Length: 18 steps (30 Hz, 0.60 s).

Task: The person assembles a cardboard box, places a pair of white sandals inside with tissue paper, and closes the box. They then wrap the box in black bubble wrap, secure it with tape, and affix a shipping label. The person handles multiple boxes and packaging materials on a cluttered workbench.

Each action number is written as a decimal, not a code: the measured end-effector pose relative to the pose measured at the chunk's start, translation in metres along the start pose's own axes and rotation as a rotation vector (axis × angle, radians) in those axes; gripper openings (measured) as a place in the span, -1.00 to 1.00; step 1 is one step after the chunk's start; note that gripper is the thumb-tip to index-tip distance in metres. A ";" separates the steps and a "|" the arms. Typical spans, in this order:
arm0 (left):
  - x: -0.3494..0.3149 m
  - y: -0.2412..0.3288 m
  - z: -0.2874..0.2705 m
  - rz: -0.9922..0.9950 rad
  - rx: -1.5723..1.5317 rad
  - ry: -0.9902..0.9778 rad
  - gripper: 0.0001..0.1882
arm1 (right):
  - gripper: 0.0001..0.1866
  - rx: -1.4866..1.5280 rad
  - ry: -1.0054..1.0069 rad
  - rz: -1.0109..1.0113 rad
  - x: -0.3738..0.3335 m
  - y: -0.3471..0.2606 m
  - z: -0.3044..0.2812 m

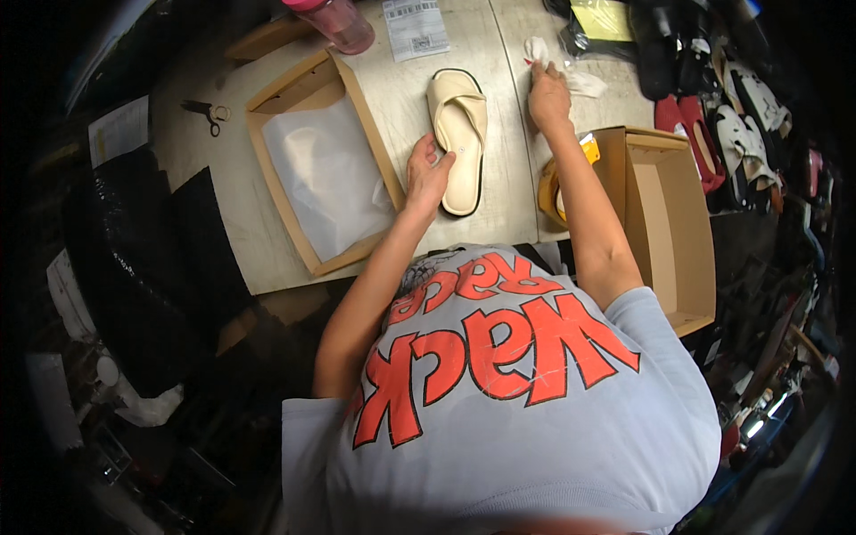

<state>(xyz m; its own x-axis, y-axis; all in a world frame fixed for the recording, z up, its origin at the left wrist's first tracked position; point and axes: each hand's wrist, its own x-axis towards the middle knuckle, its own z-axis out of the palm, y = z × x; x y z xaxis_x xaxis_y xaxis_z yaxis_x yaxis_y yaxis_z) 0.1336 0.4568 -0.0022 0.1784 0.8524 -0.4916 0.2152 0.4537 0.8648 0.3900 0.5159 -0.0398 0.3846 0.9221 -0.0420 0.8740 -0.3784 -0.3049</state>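
Observation:
A cream slide sandal [463, 152] with a crossed strap and dark sole edge lies on the worktable, toe pointing away from me. My left hand [429, 175] is at its left edge, the thumb on the rim of the footbed and the fingers curled alongside. Farther off to the right, my right hand [550, 96] has its fingers closed on a crumpled white cloth [586, 85], part of which sticks out beyond the fingertips. Left of the sandal stands an open cardboard shoebox [373, 147] lined with translucent white paper [321, 169].
Partly behind my right forearm sits a yellow tape dispenser [549, 192], with another open cardboard box [670, 236] beside it. Scissors [212, 116] lie at the left. A pink-lidded bottle [339, 27] and a printed label sheet [415, 28] are at the back. Several shoes [740, 134] crowd the right.

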 end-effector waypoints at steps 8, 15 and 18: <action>-0.040 -0.021 0.031 0.207 0.822 0.108 0.20 | -0.74 0.444 0.215 -0.489 -0.124 -0.074 -0.026; -0.030 -0.027 0.032 0.222 0.887 0.095 -0.15 | -0.82 0.188 0.176 -0.581 -0.113 -0.100 -0.006; -0.035 -0.032 0.026 0.256 0.813 0.087 -0.21 | -0.83 0.290 -0.177 -0.605 -0.150 -0.087 -0.034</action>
<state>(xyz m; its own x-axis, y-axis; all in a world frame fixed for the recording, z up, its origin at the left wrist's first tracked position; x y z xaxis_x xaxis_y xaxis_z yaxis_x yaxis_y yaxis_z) 0.1459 0.4054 -0.0148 0.2481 0.9352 -0.2528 0.8061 -0.0546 0.5892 0.2668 0.4078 0.0257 -0.2210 0.9728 0.0689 0.7955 0.2207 -0.5643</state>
